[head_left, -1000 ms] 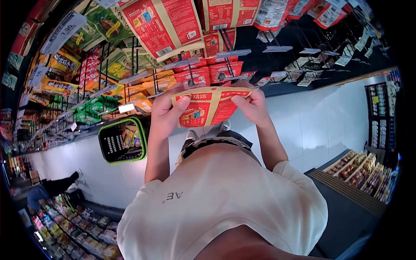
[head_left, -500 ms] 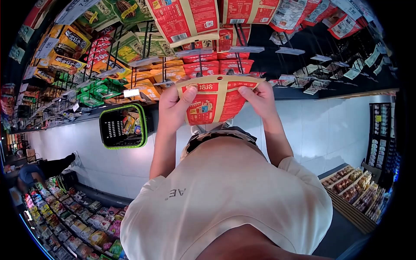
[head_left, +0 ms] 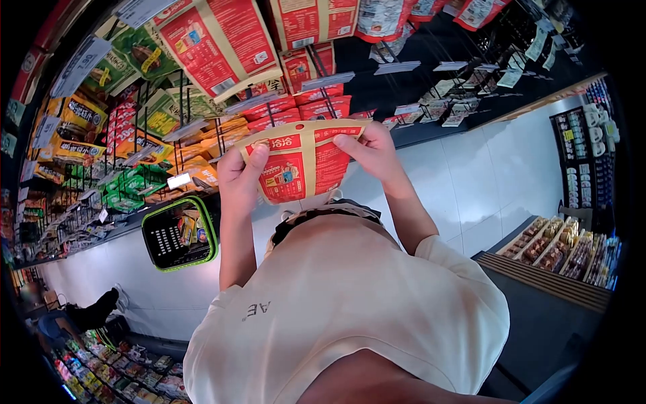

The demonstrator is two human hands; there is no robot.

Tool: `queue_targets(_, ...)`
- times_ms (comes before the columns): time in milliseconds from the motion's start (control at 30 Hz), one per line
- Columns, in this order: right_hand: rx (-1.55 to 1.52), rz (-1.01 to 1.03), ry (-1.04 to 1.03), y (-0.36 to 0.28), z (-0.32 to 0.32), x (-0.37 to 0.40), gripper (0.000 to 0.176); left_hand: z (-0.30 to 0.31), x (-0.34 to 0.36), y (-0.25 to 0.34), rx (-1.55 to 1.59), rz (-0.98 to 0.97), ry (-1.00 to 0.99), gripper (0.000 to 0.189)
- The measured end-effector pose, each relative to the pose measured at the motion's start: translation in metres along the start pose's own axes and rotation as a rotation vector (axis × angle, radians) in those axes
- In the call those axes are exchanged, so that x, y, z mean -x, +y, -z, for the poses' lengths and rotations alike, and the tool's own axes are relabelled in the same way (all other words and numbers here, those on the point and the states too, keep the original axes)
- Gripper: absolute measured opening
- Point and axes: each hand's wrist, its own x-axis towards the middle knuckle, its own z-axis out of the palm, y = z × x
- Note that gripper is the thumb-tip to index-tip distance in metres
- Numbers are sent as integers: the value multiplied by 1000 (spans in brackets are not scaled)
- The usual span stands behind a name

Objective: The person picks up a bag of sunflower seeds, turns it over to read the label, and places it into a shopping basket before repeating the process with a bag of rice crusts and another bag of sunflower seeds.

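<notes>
A red and tan snack bag (head_left: 303, 161) is stretched between my two hands in front of my waist, its printed side facing up at me. My left hand (head_left: 243, 176) pinches the bag's left upper corner, thumb on top. At the opposite corner, my right hand (head_left: 369, 149) grips it the same way, the fingers hidden underneath. A small hang hole shows in the bag's top edge. Beyond it, similar red bags (head_left: 222, 44) hang from the rack hooks. Red packets (head_left: 326, 108) and orange packets (head_left: 195, 172) lie lower on the rack.
A black basket with a green rim (head_left: 214, 232) holds several packets and stands on the floor at my left. Another person's leg (head_left: 101, 308) shows at the far left. Wooden-edged bins (head_left: 538, 273) stand at the right, and a packet display (head_left: 101, 374) is behind-left.
The whole view has turned and shifted, so the rack and basket sit differently. My hands keep hold of the bag, which now appears further left in view.
</notes>
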Motion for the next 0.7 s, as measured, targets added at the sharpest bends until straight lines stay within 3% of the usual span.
queue_targets(700,39,9,19,-4,56,11,23,-56,-10,-16,-4,44,10,25)
